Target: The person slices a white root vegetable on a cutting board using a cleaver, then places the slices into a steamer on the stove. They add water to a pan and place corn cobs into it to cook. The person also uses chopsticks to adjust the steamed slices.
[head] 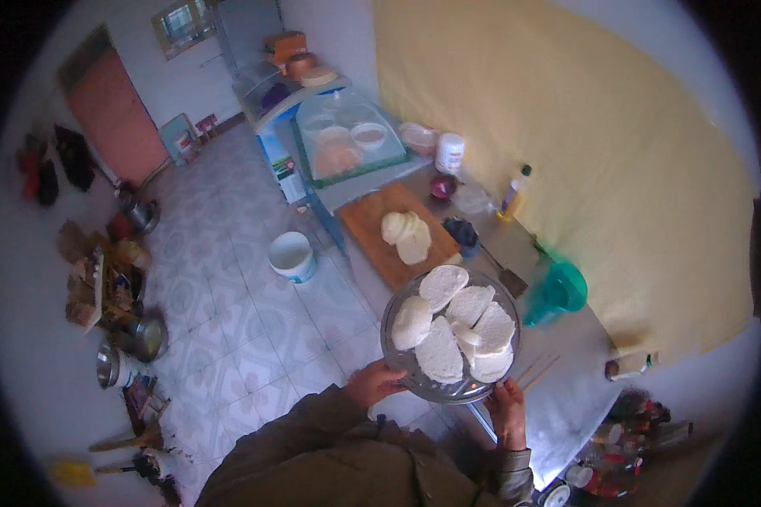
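Observation:
A round metal steamer tray bears several pale, oval slices, which look like steamed bread. My left hand grips its near left rim and my right hand grips its near right rim. The tray is held in front of my body, close to the near corner of a wooden cutting board. On that board lie several overlapping pale-yellow slices of food. A pair of chopsticks rests on the counter to the right of the tray.
Along the counter stand a green plastic container, an oil bottle, a white jar and a red onion. A spatula lies there too. Bowls sit under a glass-like cover. On the tiled floor is a white bucket.

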`<move>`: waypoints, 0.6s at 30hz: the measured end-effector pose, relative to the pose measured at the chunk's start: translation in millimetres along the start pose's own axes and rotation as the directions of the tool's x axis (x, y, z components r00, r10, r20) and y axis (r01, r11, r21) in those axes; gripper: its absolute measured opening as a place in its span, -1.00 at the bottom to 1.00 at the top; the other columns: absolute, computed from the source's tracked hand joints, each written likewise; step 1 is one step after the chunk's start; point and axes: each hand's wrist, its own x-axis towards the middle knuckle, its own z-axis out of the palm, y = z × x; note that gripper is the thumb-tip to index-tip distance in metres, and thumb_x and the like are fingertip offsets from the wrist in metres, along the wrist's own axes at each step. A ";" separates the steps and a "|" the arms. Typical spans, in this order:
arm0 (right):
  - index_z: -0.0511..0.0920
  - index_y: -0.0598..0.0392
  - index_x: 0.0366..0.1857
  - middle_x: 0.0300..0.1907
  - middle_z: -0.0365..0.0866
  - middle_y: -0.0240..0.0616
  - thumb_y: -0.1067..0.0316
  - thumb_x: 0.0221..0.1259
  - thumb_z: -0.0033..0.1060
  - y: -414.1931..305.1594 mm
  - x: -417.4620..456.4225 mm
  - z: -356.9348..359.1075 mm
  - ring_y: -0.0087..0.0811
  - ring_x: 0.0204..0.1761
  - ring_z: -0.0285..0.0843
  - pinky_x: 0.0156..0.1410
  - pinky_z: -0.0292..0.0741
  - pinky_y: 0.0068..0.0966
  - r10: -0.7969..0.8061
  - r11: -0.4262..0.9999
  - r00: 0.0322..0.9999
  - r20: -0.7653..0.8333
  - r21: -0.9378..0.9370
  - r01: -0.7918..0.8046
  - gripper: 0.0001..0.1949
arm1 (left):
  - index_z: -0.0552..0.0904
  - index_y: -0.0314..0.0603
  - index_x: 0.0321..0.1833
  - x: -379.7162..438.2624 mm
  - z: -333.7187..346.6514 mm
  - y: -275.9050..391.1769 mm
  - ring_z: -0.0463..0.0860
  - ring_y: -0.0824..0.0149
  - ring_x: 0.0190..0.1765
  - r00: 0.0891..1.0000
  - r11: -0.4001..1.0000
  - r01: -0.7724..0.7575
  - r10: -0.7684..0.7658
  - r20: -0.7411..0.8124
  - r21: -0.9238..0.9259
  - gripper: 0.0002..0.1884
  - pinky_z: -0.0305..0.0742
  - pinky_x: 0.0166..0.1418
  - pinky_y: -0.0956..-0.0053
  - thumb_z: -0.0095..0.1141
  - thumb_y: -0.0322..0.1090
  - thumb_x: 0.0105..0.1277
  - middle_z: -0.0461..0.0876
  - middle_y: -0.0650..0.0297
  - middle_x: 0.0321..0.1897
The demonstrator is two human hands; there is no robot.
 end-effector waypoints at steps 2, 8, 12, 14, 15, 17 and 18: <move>0.50 0.17 0.04 -0.04 0.61 -0.35 0.31 0.49 -0.03 -13.0 -6.3 8.8 -0.50 -0.01 0.58 0.09 0.55 -0.47 0.054 0.998 0.998 -0.020 0.034 -0.054 -0.78 | 0.47 -0.27 0.30 -6.4 5.9 5.3 0.57 0.24 0.19 0.999 0.998 -0.025 0.027 -0.029 0.055 -0.61 0.45 0.34 0.27 0.06 -0.33 0.46 0.59 0.18 0.14; 0.48 0.13 0.13 0.04 0.61 -0.30 0.34 0.46 -0.02 14.4 10.2 -41.4 -0.42 0.07 0.57 0.20 0.54 -0.37 0.100 0.992 0.991 0.094 0.070 -0.107 -0.74 | 0.45 -0.25 0.33 -5.8 17.2 -11.1 0.54 0.21 0.24 0.986 0.999 -0.043 0.043 -0.158 0.007 -0.57 0.43 0.39 0.23 0.11 -0.37 0.43 0.55 0.19 0.22; 0.45 0.21 0.19 0.13 0.59 -0.20 0.36 0.47 -0.06 26.7 21.1 -38.8 -0.36 0.14 0.56 0.27 0.51 -0.34 -0.013 0.995 0.989 0.146 0.098 -0.002 -0.69 | 0.44 -0.27 0.33 9.2 9.0 -12.1 0.53 0.21 0.26 0.988 0.994 -0.109 0.108 -0.106 -0.003 -0.59 0.43 0.40 0.21 0.08 -0.38 0.45 0.54 0.19 0.23; 0.44 0.22 0.22 0.15 0.58 -0.19 0.37 0.47 -0.06 40.8 33.2 -42.5 -0.35 0.15 0.56 0.27 0.51 -0.34 -0.049 0.993 0.988 0.145 0.115 0.033 -0.67 | 0.46 -0.27 0.31 20.2 -6.7 -11.8 0.57 0.21 0.22 0.992 0.995 -0.090 0.095 -0.089 0.051 -0.60 0.47 0.36 0.21 0.10 -0.36 0.44 0.56 0.19 0.19; 0.43 0.22 0.24 0.16 0.57 -0.19 0.37 0.47 -0.06 47.9 36.3 -39.4 -0.35 0.16 0.55 0.27 0.50 -0.34 -0.071 0.990 0.987 0.142 0.131 0.052 -0.66 | 0.47 -0.27 0.29 24.6 -16.5 -7.9 0.58 0.21 0.20 0.993 0.993 -0.077 0.084 -0.085 0.086 -0.60 0.49 0.34 0.21 0.11 -0.36 0.44 0.57 0.19 0.17; 0.43 0.22 0.25 0.17 0.57 -0.20 0.37 0.47 -0.06 66.7 50.3 -32.3 -0.35 0.17 0.55 0.27 0.50 -0.35 -0.111 0.983 0.984 0.141 0.163 0.087 -0.65 | 0.48 -0.26 0.29 34.0 -39.5 12.8 0.62 0.23 0.13 0.996 0.976 -0.044 0.059 -0.066 0.214 -0.60 0.54 0.28 0.24 0.13 -0.32 0.43 0.59 0.19 0.14; 0.43 0.21 0.25 0.16 0.58 -0.21 0.37 0.47 -0.06 74.9 58.3 -32.3 -0.36 0.17 0.55 0.27 0.50 -0.35 -0.128 0.979 0.982 0.140 0.178 0.102 -0.66 | 0.48 -0.25 0.28 40.9 -48.0 25.6 0.64 0.24 0.10 0.997 0.961 -0.026 0.043 -0.057 0.275 -0.59 0.57 0.24 0.25 0.15 -0.31 0.43 0.59 0.20 0.12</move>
